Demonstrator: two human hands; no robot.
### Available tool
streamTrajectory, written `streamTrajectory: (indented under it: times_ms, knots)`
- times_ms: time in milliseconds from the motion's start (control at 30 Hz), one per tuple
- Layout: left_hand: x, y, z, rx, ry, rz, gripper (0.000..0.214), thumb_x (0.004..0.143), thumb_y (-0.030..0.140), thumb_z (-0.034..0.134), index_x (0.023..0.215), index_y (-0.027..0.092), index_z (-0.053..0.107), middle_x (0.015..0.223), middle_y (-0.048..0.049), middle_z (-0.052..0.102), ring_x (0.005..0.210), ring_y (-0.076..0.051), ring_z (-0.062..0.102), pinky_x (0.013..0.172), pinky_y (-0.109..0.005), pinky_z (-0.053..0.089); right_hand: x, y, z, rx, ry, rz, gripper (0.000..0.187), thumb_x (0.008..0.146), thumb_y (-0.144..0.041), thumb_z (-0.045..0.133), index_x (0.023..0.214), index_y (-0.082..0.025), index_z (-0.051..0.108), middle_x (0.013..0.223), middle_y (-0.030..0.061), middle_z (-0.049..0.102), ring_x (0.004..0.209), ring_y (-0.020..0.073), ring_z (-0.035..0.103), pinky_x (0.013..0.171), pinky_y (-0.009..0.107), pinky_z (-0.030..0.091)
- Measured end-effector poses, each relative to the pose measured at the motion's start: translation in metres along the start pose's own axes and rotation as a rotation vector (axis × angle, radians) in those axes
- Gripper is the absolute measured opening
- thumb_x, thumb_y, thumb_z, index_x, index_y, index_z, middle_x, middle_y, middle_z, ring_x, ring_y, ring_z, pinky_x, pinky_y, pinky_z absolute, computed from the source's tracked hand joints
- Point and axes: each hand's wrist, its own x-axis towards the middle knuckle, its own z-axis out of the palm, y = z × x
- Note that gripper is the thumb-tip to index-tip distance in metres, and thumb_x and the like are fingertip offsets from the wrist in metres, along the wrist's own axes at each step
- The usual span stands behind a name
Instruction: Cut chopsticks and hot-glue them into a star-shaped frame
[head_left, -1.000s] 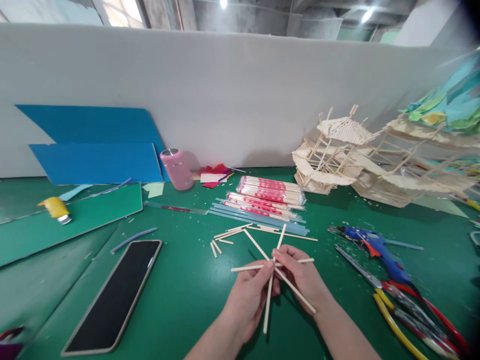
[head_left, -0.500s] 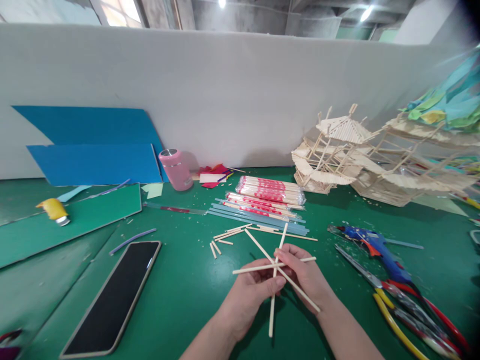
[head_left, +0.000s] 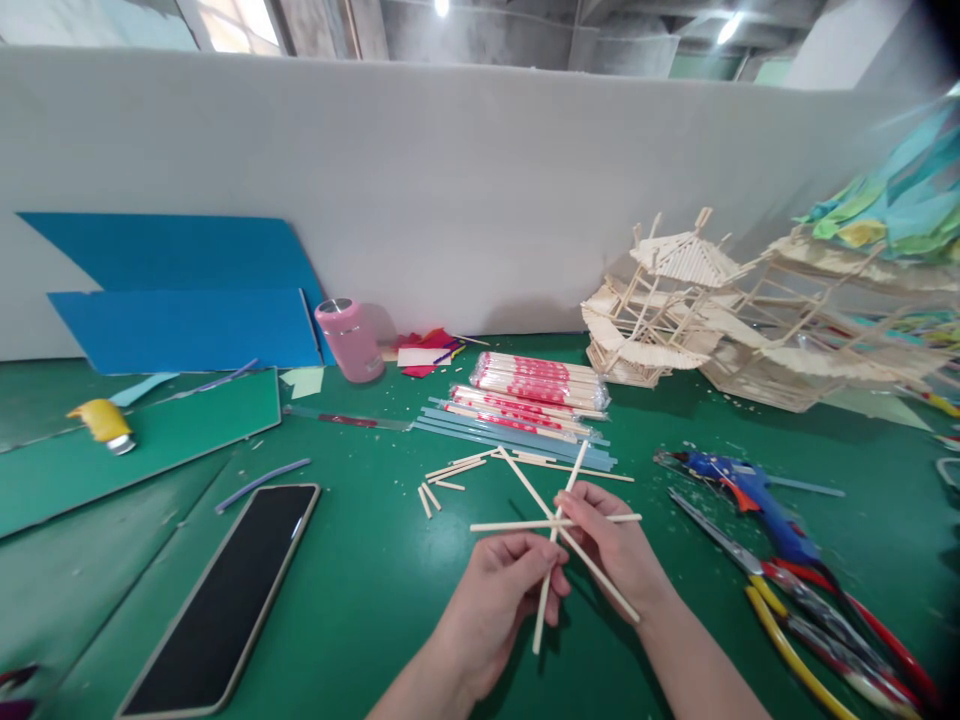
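Three thin pale wooden sticks cross at their middles as a six-armed star (head_left: 525, 481), held a little above the green table. My right hand (head_left: 619, 545) pinches the star close to the crossing, thumb and index finger on the upper arm. With thumb and fingers closed, my left hand (head_left: 495, 595) grips the stick arm that points down toward me, just below the crossing. Parts of the fingers under the sticks are hidden. Beyond my hands lie cut stick pieces (head_left: 457, 468), some short and some long.
Wrapped stick bundles (head_left: 540, 378) and translucent glue sticks (head_left: 517, 436) lie ahead. At right are a blue glue gun (head_left: 772, 510), pliers (head_left: 776, 625) and stick-built models (head_left: 652, 330). Leftward are a phone (head_left: 221, 600), a yellow cutter (head_left: 105, 422), a pink bottle (head_left: 351, 342) and blue boards (head_left: 187, 330).
The star has tilted slightly and shifted a little up and right. My left fingers have come out from under its left arm and now hold the lower arm.
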Motion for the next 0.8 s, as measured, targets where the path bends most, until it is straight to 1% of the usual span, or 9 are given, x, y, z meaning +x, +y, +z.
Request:
streamTrajectory:
  times_ms: [133,233,333,433,533,667,800]
  knots:
    - [0.0,0.001,0.002,0.019,0.047,0.02,0.02,0.069,0.03,0.062,0.067,0.01,0.06,0.049,0.0005,0.054,0.038,-0.005,0.044,0.041,-0.017,0.028,-0.004,-0.005,0.001,-0.099,-0.049,0.026,0.023,0.067,-0.035,0.065,0.068,-0.014,0.055,0.051,-0.0048,0.049,0.044,0.0052,0.039,0.043,0.018,0.027]
    - [-0.001,0.002,0.005,0.073,0.098,0.054,0.023,0.068,0.033,0.063,0.062,0.011,0.059,0.048,0.002,0.051,0.036,-0.004,0.04,0.038,-0.017,0.023,-0.005,-0.006,0.001,-0.162,-0.055,0.035,0.026,0.067,-0.036,0.065,0.061,-0.014,0.053,0.047,-0.005,0.046,0.042,0.0048,0.034,0.041,0.018,0.024]
    - [-0.002,0.004,0.009,0.171,0.203,0.081,0.026,0.066,0.036,0.064,0.062,0.011,0.06,0.046,0.004,0.046,0.036,-0.003,0.032,0.037,-0.018,0.017,-0.005,-0.004,0.002,-0.199,-0.035,0.017,0.028,0.067,-0.035,0.065,0.055,-0.014,0.051,0.045,-0.0056,0.044,0.043,0.0044,0.031,0.041,0.018,0.021]
    - [-0.004,0.004,0.011,0.249,0.279,0.115,0.029,0.064,0.04,0.064,0.064,0.011,0.063,0.046,0.0048,0.041,0.04,-0.004,0.031,0.04,-0.018,0.018,-0.004,-0.002,0.002,-0.209,-0.027,0.009,0.029,0.068,-0.036,0.064,0.054,-0.014,0.051,0.044,-0.0066,0.039,0.043,0.0046,0.028,0.041,0.019,0.019]
    - [-0.005,0.004,0.011,0.278,0.3,0.134,0.03,0.064,0.041,0.064,0.066,0.011,0.065,0.048,0.0042,0.04,0.044,-0.005,0.031,0.043,-0.018,0.02,-0.004,0.0,0.003,-0.199,-0.024,0.028,0.03,0.067,-0.037,0.064,0.054,-0.015,0.05,0.042,-0.0075,0.036,0.042,0.0044,0.026,0.04,0.019,0.017]
    - [-0.004,0.004,0.009,0.322,0.289,0.153,0.029,0.068,0.039,0.061,0.069,0.01,0.066,0.049,0.0039,0.039,0.046,-0.005,0.029,0.043,-0.019,0.018,-0.004,0.002,0.003,-0.178,-0.015,0.05,0.03,0.067,-0.038,0.064,0.055,-0.015,0.048,0.042,-0.008,0.036,0.04,0.004,0.025,0.039,0.019,0.016]
    - [-0.004,0.003,0.006,0.34,0.28,0.162,0.028,0.069,0.038,0.061,0.068,0.01,0.066,0.05,0.0034,0.039,0.048,-0.006,0.03,0.045,-0.019,0.02,-0.003,0.004,0.003,-0.171,-0.017,0.053,0.031,0.066,-0.038,0.065,0.055,-0.015,0.047,0.042,-0.0082,0.036,0.041,0.0039,0.025,0.04,0.019,0.016]
